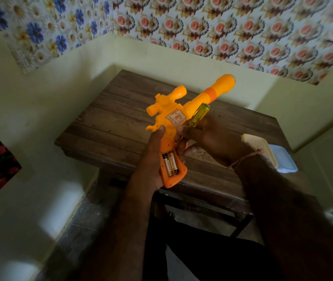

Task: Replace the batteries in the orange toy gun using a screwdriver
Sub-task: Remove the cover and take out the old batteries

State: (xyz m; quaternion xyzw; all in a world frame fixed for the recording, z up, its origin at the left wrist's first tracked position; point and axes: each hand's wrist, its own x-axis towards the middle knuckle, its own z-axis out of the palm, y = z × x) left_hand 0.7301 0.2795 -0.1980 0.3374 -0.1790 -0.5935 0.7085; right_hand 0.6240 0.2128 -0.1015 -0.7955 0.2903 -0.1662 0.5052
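The left hand (151, 159) grips the orange toy gun (173, 126), batteries (170, 163) exposed; the right hand (208, 138) holds the screwdriver (199, 116). Next, probably, pry the batteries out.

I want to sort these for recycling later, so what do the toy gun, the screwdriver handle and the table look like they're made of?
Toy gun: moulded plastic, glossy orange, with seams and rounded shapes. Screwdriver handle: clear yellow-green plastic, since light passes through it. Table: brown plank-grain top, matte; could be wood or a wood-look laminate.
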